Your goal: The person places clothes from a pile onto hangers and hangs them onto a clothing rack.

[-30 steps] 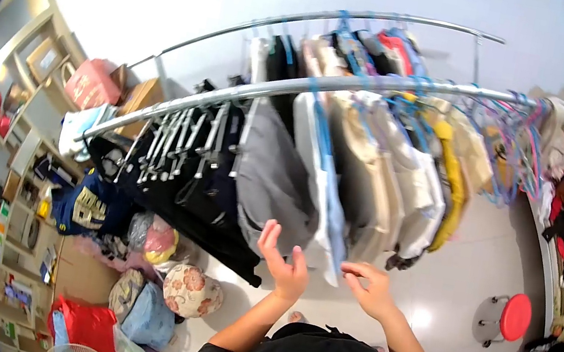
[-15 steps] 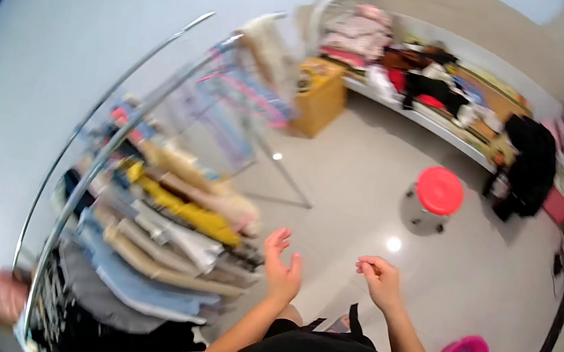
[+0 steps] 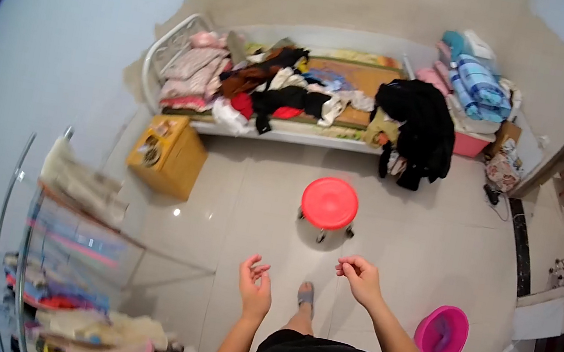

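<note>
My left hand (image 3: 253,292) is held up over the floor in front of my body. Its fingers are loosely bent, the thumb stands apart, and it holds nothing. My right hand (image 3: 359,278) is raised a little further right, with fingers curled in against the thumb; no object shows in it. Neither hand touches anything. Just beyond them stands a red round stool (image 3: 330,203) on wheels, nearest to my right hand. A pink basin (image 3: 441,335) with something purple in it sits on the floor to the right.
Heaped clothes (image 3: 288,95) cover much of the bed (image 3: 230,130) ahead. A black garment (image 3: 420,128) hangs over its edge. A yellow cabinet (image 3: 177,158) stands at its left end. Clothes racks (image 3: 23,259) fill the lower left. Folded bedding (image 3: 483,87) is stacked beside a doorway (image 3: 545,227) at right.
My view has swung right, so the racks slide to the lower left and the bed and stool move left in view. My foot in a slipper shows more fully. Both hands stay raised.
</note>
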The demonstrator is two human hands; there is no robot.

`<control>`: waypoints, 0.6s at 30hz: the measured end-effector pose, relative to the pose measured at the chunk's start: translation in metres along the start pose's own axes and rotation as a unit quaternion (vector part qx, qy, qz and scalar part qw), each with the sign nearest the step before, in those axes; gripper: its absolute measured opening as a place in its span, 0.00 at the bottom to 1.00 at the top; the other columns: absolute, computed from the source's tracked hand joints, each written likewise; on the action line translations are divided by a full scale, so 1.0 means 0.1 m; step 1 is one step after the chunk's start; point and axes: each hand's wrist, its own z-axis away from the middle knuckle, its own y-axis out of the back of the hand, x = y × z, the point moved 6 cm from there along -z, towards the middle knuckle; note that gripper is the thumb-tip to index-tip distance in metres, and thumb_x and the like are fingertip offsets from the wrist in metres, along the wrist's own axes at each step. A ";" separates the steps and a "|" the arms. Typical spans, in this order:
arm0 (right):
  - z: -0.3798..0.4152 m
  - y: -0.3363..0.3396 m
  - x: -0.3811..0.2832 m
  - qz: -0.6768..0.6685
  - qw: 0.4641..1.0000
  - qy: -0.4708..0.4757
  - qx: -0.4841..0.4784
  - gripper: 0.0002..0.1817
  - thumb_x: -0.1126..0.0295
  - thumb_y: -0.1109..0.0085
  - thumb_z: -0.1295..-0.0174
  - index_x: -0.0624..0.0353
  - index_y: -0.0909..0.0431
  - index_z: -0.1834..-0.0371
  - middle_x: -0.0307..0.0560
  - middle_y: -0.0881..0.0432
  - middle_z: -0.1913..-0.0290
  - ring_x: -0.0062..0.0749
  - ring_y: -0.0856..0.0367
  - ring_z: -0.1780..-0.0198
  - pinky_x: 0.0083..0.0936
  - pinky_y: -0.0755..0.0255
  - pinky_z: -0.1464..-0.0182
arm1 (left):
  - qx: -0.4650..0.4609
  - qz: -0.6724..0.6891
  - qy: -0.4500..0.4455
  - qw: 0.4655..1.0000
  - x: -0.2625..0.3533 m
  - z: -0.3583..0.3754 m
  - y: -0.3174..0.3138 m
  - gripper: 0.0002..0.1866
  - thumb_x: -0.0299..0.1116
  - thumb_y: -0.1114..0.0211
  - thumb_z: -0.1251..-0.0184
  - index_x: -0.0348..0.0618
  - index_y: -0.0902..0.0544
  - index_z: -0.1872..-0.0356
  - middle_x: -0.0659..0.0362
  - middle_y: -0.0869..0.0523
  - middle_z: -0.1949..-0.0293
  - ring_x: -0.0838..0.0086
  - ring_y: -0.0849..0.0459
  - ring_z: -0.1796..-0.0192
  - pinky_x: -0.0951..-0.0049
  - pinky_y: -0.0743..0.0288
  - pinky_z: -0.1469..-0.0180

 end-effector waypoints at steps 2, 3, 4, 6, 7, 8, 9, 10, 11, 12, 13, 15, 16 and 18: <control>-0.35 0.17 -0.15 0.035 0.999 -0.002 0.021 0.09 0.75 0.50 0.39 0.67 0.23 0.60 0.45 0.18 0.67 0.23 0.20 0.65 0.19 0.26 0.60 | -0.013 0.007 0.017 1.000 -0.16 -0.37 -0.26 0.18 0.20 0.49 0.40 0.34 0.33 0.47 0.53 0.27 0.50 0.72 0.22 0.55 0.75 0.29 0.52; -0.50 0.28 -0.23 0.063 0.998 -0.011 0.022 0.09 0.75 0.50 0.39 0.67 0.23 0.60 0.45 0.18 0.67 0.24 0.20 0.65 0.19 0.26 0.60 | -0.019 0.012 0.019 1.000 -0.23 -0.53 -0.35 0.16 0.20 0.49 0.39 0.33 0.32 0.49 0.53 0.26 0.52 0.72 0.21 0.57 0.75 0.28 0.53; -0.72 0.41 -0.33 0.077 0.997 -0.003 0.028 0.09 0.75 0.50 0.39 0.67 0.23 0.60 0.45 0.18 0.67 0.24 0.20 0.65 0.19 0.26 0.60 | -0.024 0.016 0.016 0.999 -0.24 -0.79 -0.49 0.15 0.20 0.49 0.39 0.33 0.31 0.50 0.53 0.24 0.54 0.73 0.20 0.59 0.76 0.27 0.55; -1.01 0.64 -0.50 0.148 0.987 0.034 0.053 0.09 0.75 0.50 0.39 0.68 0.23 0.60 0.45 0.18 0.66 0.24 0.20 0.65 0.20 0.26 0.60 | -0.038 0.004 0.024 0.999 -0.25 -1.16 -0.77 0.14 0.19 0.50 0.40 0.33 0.30 0.51 0.54 0.23 0.56 0.73 0.20 0.59 0.77 0.28 0.56; -1.11 0.77 -0.60 0.187 0.978 0.036 0.083 0.09 0.75 0.50 0.39 0.68 0.24 0.60 0.46 0.18 0.66 0.24 0.20 0.66 0.20 0.26 0.61 | -0.050 0.013 0.020 0.998 -0.29 -1.34 -0.91 0.13 0.19 0.50 0.39 0.34 0.29 0.52 0.54 0.23 0.57 0.74 0.20 0.60 0.77 0.27 0.56; -1.23 0.91 -0.61 0.184 0.978 0.032 0.093 0.09 0.75 0.50 0.39 0.68 0.24 0.60 0.46 0.18 0.66 0.24 0.20 0.66 0.20 0.26 0.61 | -0.064 0.019 0.016 0.998 -0.33 -1.51 -1.06 0.12 0.19 0.51 0.38 0.34 0.29 0.53 0.55 0.23 0.58 0.75 0.21 0.60 0.76 0.26 0.56; -1.31 1.09 -0.63 0.167 0.977 0.037 0.128 0.09 0.75 0.50 0.39 0.68 0.23 0.60 0.46 0.18 0.66 0.24 0.20 0.66 0.20 0.26 0.61 | -0.077 0.015 0.017 0.997 -0.35 -1.66 -1.24 0.12 0.19 0.51 0.38 0.34 0.29 0.53 0.55 0.23 0.58 0.75 0.21 0.60 0.76 0.26 0.56; -1.37 1.28 -0.62 0.149 0.974 0.043 0.163 0.09 0.75 0.50 0.40 0.68 0.23 0.60 0.46 0.18 0.66 0.24 0.20 0.67 0.20 0.26 0.62 | -0.094 0.049 0.017 0.994 -0.35 -1.79 -1.45 0.11 0.20 0.50 0.38 0.34 0.27 0.54 0.56 0.22 0.60 0.75 0.21 0.60 0.77 0.26 0.56; -1.43 1.47 -0.61 0.138 0.972 0.040 0.187 0.09 0.76 0.50 0.40 0.68 0.23 0.60 0.46 0.18 0.66 0.24 0.20 0.68 0.19 0.27 0.63 | -0.111 0.083 0.016 0.990 -0.35 -1.93 -1.66 0.11 0.20 0.50 0.38 0.34 0.26 0.55 0.57 0.21 0.62 0.75 0.20 0.61 0.77 0.26 0.56; -1.50 1.66 -0.55 0.131 0.971 0.038 0.198 0.09 0.76 0.50 0.40 0.68 0.23 0.60 0.46 0.18 0.66 0.24 0.20 0.68 0.19 0.27 0.63 | -0.122 0.078 0.014 0.989 -0.36 -2.04 -1.88 0.11 0.20 0.50 0.38 0.34 0.26 0.55 0.57 0.21 0.62 0.75 0.20 0.61 0.77 0.26 0.56; -1.55 1.89 -0.45 0.116 0.966 0.030 0.229 0.09 0.76 0.50 0.40 0.68 0.23 0.60 0.46 0.18 0.66 0.24 0.20 0.68 0.19 0.27 0.63 | -0.158 0.083 0.015 0.984 -0.35 -2.13 -2.14 0.10 0.20 0.50 0.38 0.34 0.26 0.56 0.57 0.21 0.62 0.76 0.21 0.61 0.77 0.26 0.55; -1.66 2.32 -0.31 0.080 0.958 0.012 0.276 0.09 0.77 0.51 0.40 0.68 0.23 0.60 0.46 0.19 0.66 0.24 0.21 0.68 0.19 0.27 0.63 | -0.211 0.082 0.020 0.974 -0.32 -2.29 -2.65 0.09 0.20 0.50 0.37 0.34 0.26 0.58 0.58 0.21 0.64 0.76 0.21 0.61 0.77 0.26 0.55; -1.74 2.51 -0.26 0.073 0.957 0.014 0.281 0.09 0.77 0.51 0.40 0.68 0.23 0.60 0.46 0.19 0.66 0.24 0.21 0.68 0.19 0.27 0.63 | -0.217 0.078 0.017 0.973 -0.30 -2.37 -2.88 0.09 0.20 0.50 0.37 0.34 0.26 0.58 0.58 0.21 0.64 0.76 0.21 0.61 0.77 0.26 0.55; -1.93 2.94 -0.14 0.046 0.948 0.015 0.316 0.08 0.77 0.51 0.40 0.68 0.23 0.61 0.46 0.19 0.67 0.24 0.21 0.68 0.19 0.26 0.63 | -0.230 0.079 0.003 0.970 -0.23 -2.54 -3.38 0.09 0.20 0.51 0.37 0.34 0.26 0.58 0.58 0.21 0.64 0.76 0.21 0.61 0.77 0.26 0.55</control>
